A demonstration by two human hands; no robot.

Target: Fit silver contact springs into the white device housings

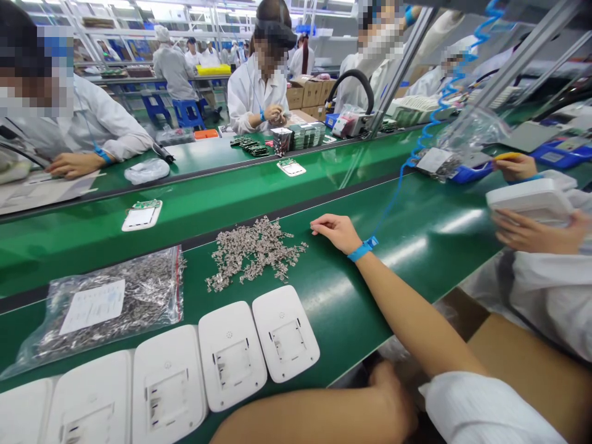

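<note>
My right hand (340, 233), wearing a blue wrist strap (363, 248), is over the green bench just right of a loose pile of small metal clips (254, 250). Its thumb and fingertips are pinched together; whatever may be between them is too small to make out. Along the bottom, my left forearm reaches to the right, and my left hand (393, 391) is low by the bench edge with its fingers hidden. White plastic housings (284, 333) with square recesses lie in an overlapping row left of my arms. A clear bag (115, 302) of similar metal parts lies behind them.
Beyond the pile runs a green conveyor (222, 200) carrying white housings with circuit boards (142, 214). A coiled blue cord (446, 92) hangs at right. Beside me a co-worker's hands (539, 231) hold a white housing (530, 200). Co-workers sit across the line.
</note>
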